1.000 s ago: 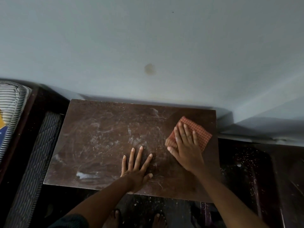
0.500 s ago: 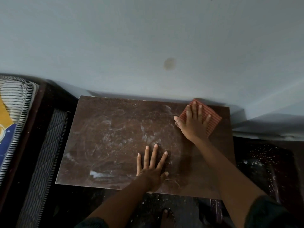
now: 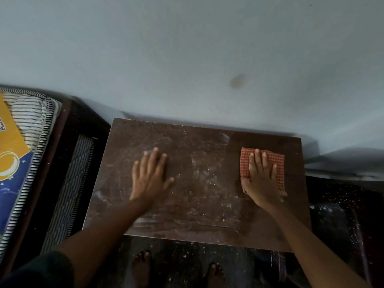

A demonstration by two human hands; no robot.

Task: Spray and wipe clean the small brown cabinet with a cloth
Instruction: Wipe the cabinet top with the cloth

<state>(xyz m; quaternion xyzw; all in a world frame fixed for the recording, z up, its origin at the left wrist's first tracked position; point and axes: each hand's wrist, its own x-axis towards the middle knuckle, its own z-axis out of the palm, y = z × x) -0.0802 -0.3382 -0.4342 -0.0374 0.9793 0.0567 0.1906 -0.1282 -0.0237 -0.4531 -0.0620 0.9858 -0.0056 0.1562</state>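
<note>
Head view looks straight down on the small brown cabinet point(image 3: 197, 163), whose flat top is streaked with pale dusty residue across its middle and left. A darker, cleaner-looking band runs down the right side. The red checked cloth point(image 3: 278, 161) lies folded flat near the back right corner of the cabinet top. The right hand point(image 3: 260, 183) presses on it with fingers point(image 3: 257, 161) straight and laid out, not curled round it. The left hand point(image 3: 150, 179) rests flat on the bare top left of centre, fingers spread and holding nothing.

The cloth looks thin, soft and light, so it would bunch or slide out unless a flat palm keeps it down. The top looks stiff and smooth, so the cloth should glide easily.

The back edge sits against the pale wall point(image 3: 187, 59), which limits strokes that way. A striped mattress point(image 3: 31, 125) on its dark frame lies just beside the left edge. The front edge is open above the speckled floor point(image 3: 187, 262). The widest open run is leftward, across the residue.
</note>
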